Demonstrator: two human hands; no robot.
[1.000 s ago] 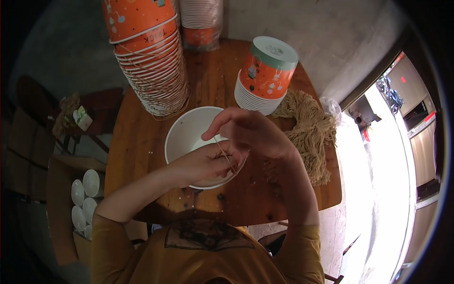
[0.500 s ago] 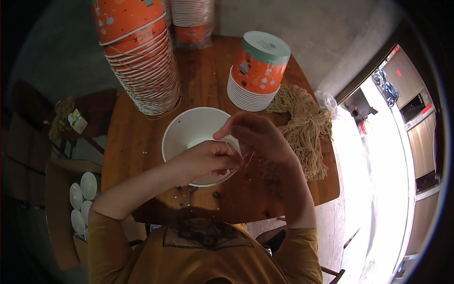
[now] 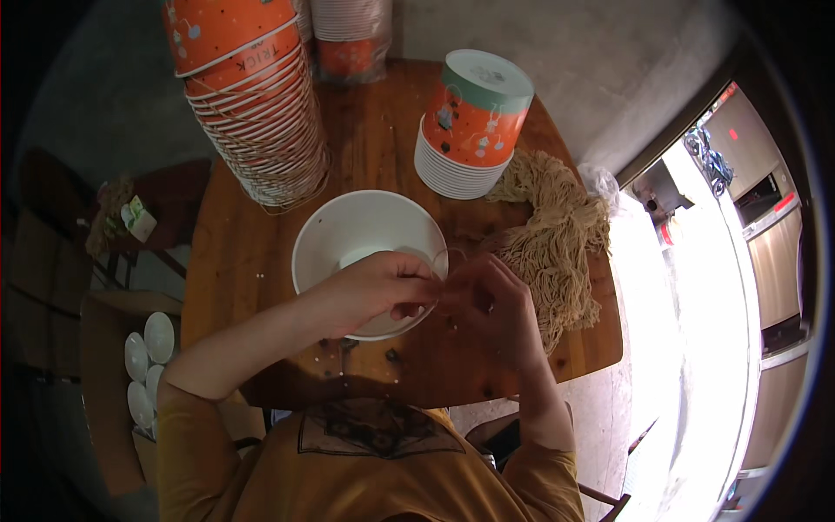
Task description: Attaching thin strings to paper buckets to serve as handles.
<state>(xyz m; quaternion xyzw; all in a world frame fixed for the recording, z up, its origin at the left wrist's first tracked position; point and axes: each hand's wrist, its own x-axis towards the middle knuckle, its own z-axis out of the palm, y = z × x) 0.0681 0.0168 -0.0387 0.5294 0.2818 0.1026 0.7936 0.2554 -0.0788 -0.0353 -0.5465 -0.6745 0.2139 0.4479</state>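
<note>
A round paper bucket [image 3: 365,211] stands on the table before me, its white inside facing up. My left hand [image 3: 378,291] reaches over its near right rim, thumb and fingers pinched together on a thin string. Right beside those fingertips is my right hand [image 3: 494,300], closed in a pinch at the same place and partly in shadow. A small loop of the string [image 3: 450,252] curves up between the hands. The fingertips cover where the string meets the rim.
A tall stack of orange buckets with string handles [image 3: 257,113] rises at back left. Upside-down orange buckets [image 3: 478,122] stand at back right, beside a bundle of tan strings [image 3: 557,235]. A wrapped stack [image 3: 350,39] is behind. A carton of white cups [image 3: 139,383] sits lower left.
My right hand has come down from above the rim to my left fingertips, and its fingers have closed. The view has shifted slightly; the bucket stays in place.
</note>
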